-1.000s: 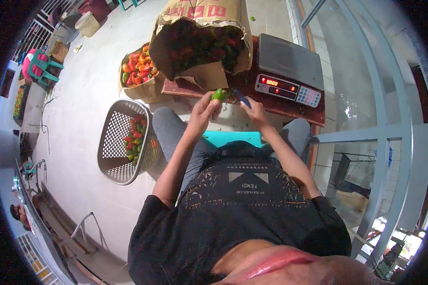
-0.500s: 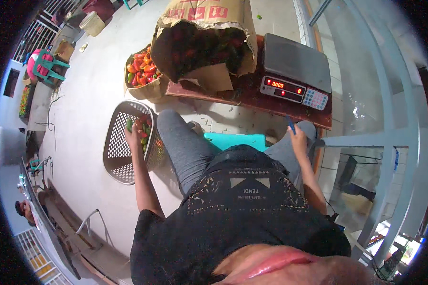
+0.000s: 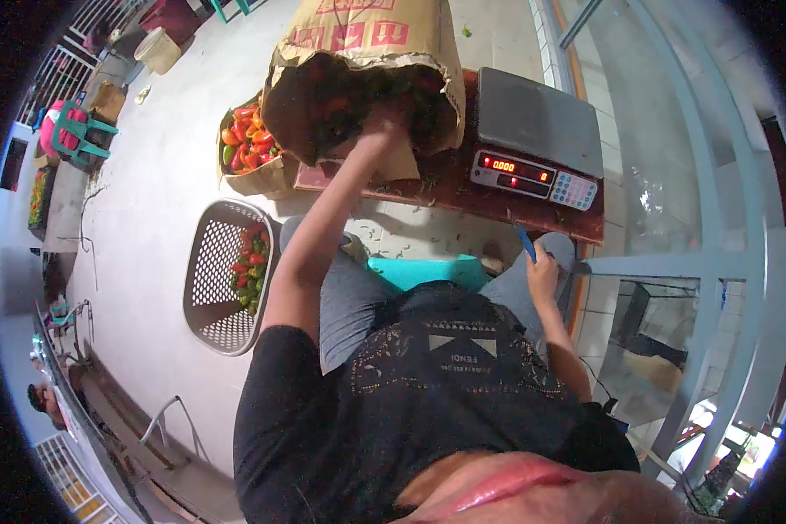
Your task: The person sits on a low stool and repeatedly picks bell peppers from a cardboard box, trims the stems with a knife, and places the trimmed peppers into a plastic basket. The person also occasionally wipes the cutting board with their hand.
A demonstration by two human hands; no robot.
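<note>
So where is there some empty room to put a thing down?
The scale's flat grey top is bare. So is the pale floor between the mesh basket and the box of peppers. The red board is crowded: the big brown sack, where the left hand reaches, and scattered bits cover it.

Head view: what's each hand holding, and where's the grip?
Right hand has a small blue tool, grip at its lower end. Left hand is inside the brown paper sack; its grip cannot be told.

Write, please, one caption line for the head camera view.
Seated person's left hand reaches into a paper sack of peppers; right hand holds a blue tool.
</note>
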